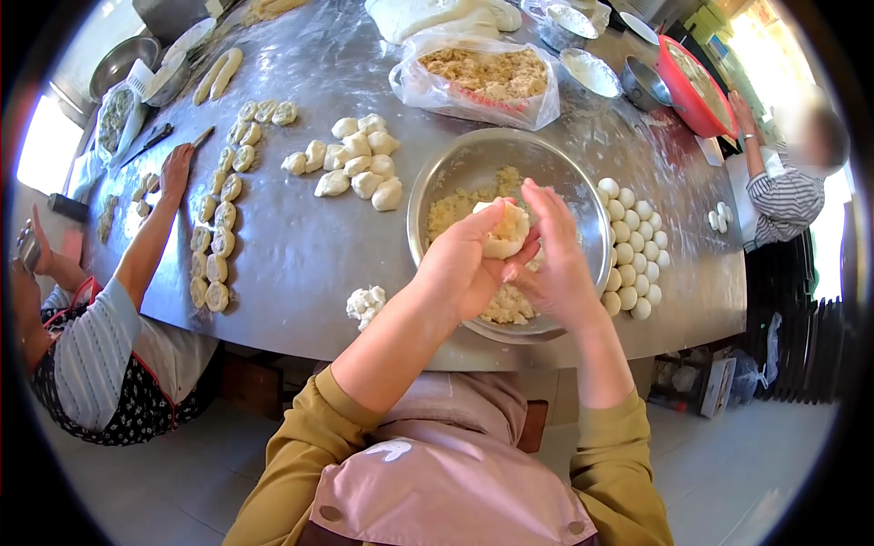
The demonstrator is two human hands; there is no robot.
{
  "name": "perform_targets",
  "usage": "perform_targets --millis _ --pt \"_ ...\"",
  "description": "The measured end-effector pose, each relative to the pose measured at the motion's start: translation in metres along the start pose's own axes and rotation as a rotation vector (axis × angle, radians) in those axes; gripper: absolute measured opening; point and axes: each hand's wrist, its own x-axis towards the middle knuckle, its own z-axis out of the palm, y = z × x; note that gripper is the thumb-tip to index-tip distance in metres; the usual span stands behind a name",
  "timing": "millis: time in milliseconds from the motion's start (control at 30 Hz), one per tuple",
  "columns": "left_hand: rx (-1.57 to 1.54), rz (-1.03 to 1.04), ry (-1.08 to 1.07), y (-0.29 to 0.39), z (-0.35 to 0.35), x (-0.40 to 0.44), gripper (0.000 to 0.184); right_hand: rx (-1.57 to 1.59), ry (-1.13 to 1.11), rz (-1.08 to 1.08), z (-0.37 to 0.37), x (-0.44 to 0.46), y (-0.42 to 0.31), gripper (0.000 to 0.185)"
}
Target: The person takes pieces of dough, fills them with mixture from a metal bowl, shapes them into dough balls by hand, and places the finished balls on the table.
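Observation:
My left hand [455, 264] cups a piece of dough [503, 240] with crumbly pale filling showing at its top. Close against the dough's right side, my right hand [560, 268] has its fingers stretched out and apart. Both hands are over a wide metal bowl [421, 200], which holds a crumbly yellowish filling [444, 215]. Right of the bowl, many smooth round dough balls [633, 246] sit in a cluster. Uneven dough lumps [360, 159] lie to the upper left, and small white dough scraps [366, 306] are near the front edge.
A plastic bag of brownish crumbly filling [487, 75] stands behind the bowl. Rows of cut dough rolls [218, 241] lie at left, near a co-worker's hand [176, 168] by a knife [202, 136]. A red basin [694, 86] is beside another person [783, 196] at right.

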Motion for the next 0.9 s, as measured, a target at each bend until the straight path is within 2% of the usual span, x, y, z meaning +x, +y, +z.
perform_targets --millis 67,200,300,400,500,600,700,800,833,900 --pt "-0.022 -0.032 -0.023 -0.004 -0.004 0.003 0.027 -0.067 0.040 -0.096 0.005 0.001 0.001 0.083" --pt "0.010 0.008 -0.062 -0.014 -0.007 0.000 0.022 -0.069 0.103 -0.092 0.012 0.001 -0.002 0.069" --pt "0.084 0.042 0.017 -0.018 0.000 -0.006 0.023 -0.074 0.154 -0.143 0.016 0.001 -0.006 0.055" --pt "0.143 0.078 0.038 -0.024 -0.003 -0.004 0.026 -0.031 0.153 -0.076 0.020 0.000 -0.011 0.041" --pt "0.112 0.021 -0.076 -0.023 -0.003 -0.005 0.028 0.136 0.212 -0.037 0.021 -0.002 -0.009 0.029" --pt "-0.065 -0.027 -0.040 -0.021 0.012 -0.009 0.032 0.204 0.272 -0.006 0.022 -0.004 -0.005 0.023" --pt "0.120 0.094 -0.021 -0.033 0.001 -0.004 0.031 0.067 0.373 -0.002 0.025 -0.003 -0.017 0.017" --pt "0.262 0.068 0.060 -0.033 -0.003 0.002 0.033 -0.019 0.425 0.006 0.032 -0.001 -0.025 0.014" --pt "0.220 0.085 0.056 -0.034 -0.001 0.002 0.033 -0.031 0.433 -0.006 0.033 0.000 -0.025 0.015" --pt "0.137 0.120 0.050 -0.034 0.007 -0.003 0.034 0.187 0.470 0.137 0.033 0.002 -0.024 0.017"
